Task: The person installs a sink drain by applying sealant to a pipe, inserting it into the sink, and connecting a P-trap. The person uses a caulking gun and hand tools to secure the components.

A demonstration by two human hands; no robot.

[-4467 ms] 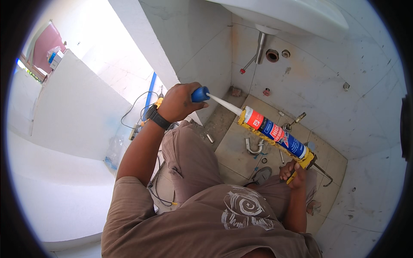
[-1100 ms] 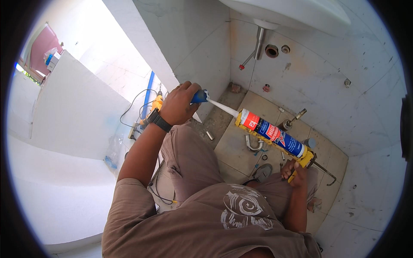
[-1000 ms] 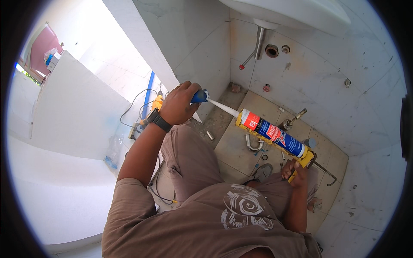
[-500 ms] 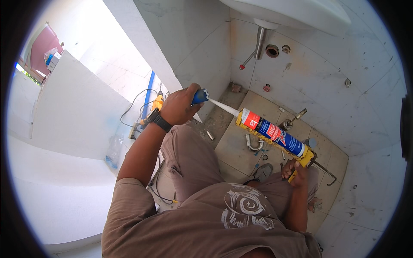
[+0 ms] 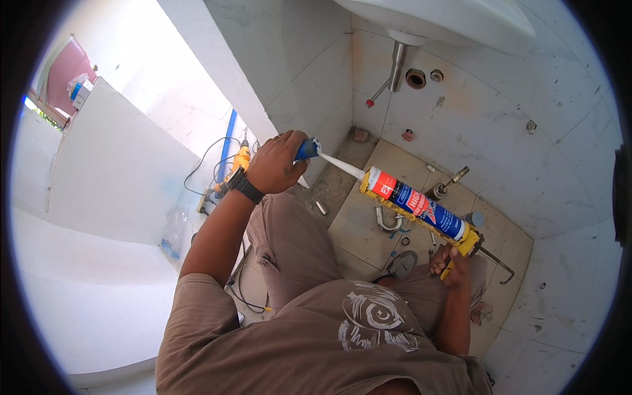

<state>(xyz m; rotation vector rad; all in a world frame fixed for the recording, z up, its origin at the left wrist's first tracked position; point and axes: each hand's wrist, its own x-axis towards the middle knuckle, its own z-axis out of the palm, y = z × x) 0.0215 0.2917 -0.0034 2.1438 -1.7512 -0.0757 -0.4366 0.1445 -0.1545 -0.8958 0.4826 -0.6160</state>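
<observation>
My left hand (image 5: 275,162), a watch on its wrist, is closed around a short blue pipe piece (image 5: 305,149) with white paste on its open end. At that rim rests the tip of a white tapered nozzle (image 5: 342,165). It belongs to a sealant cartridge (image 5: 417,203), labelled in blue, red and white, which lies in a yellow caulking gun (image 5: 470,241). My right hand (image 5: 453,262) grips the gun's handle and trigger, low on the right. A bent metal rod (image 5: 498,259) sticks out behind the gun.
Above hangs a white basin (image 5: 454,20) with a metal drain pipe (image 5: 397,66). Pipe openings (image 5: 415,79) show in the tiled wall. On the floor lie a curved chrome pipe (image 5: 388,221), a metal fitting (image 5: 437,191) and small parts. A yellow drill (image 5: 241,160) with its cord stands left.
The blue pipe piece has turned slightly in my left hand, and a little more white paste shows on its rim. The caulking gun and my right hand have hardly moved.
</observation>
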